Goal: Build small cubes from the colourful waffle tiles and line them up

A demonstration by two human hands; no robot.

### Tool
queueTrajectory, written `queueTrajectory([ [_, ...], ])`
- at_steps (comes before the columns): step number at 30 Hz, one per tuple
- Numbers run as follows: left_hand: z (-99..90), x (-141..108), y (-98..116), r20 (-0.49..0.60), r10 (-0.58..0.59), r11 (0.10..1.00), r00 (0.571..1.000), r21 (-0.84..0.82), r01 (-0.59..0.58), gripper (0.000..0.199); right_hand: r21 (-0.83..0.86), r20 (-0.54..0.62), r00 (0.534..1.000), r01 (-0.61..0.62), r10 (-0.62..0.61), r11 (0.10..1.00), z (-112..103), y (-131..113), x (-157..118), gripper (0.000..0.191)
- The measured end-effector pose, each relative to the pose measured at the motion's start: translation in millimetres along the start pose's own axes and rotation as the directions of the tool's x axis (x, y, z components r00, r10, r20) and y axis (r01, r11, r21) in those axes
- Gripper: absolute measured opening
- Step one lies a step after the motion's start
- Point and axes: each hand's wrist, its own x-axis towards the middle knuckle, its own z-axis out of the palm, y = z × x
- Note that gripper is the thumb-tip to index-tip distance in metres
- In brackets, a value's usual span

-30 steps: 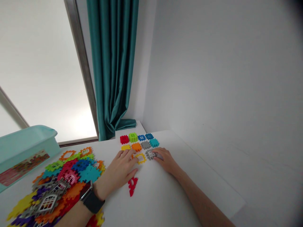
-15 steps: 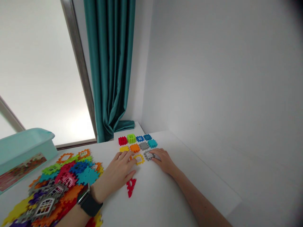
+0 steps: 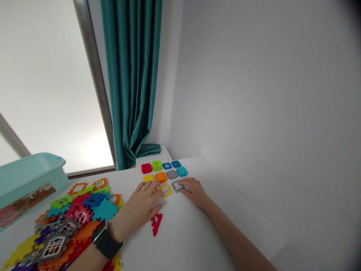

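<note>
My left hand (image 3: pixel 143 201), with a dark watch (image 3: pixel 101 238) on the wrist, lies palm down with its thumb apart. Its fingertips rest at an orange tile, mostly hidden beneath them, and the left edge of a yellow window tile (image 3: pixel 166 190). My right hand (image 3: pixel 195 192) has its thumb and fingers at the right edge of a grey window tile (image 3: pixel 176 186), which lies flat beside the yellow one. Just below my left thumb is a red triangular piece (image 3: pixel 155 225). Behind my hands are rows of interlocking tiles, among them an orange tile (image 3: pixel 161 177) and a plain grey tile (image 3: pixel 172 174).
On the left of the white table (image 3: pixel 191 233), a heap of mixed interlocking tiles (image 3: pixel 104 209) spreads under my left forearm. A mint plastic bin (image 3: pixel 31 173) stands behind it. A green curtain (image 3: pixel 132 82) hangs at the back, and a wall (image 3: pixel 254 94) borders the right side.
Hardly anything differs. Both hands stay in place over the tiles; the grey window tile sits nearly as before, with the right fingers at its edge.
</note>
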Motion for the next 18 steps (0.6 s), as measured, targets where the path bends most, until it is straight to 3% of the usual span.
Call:
queueTrajectory([
  [18, -2.3, 0.2, 0.6, 0.009, -0.001, 1.0, 1.0, 0.002, 0.001, 0.02, -0.002, 0.007, 1.0, -0.011, 0.011, 1.0, 0.6, -2.1, -1.5, 0.028],
])
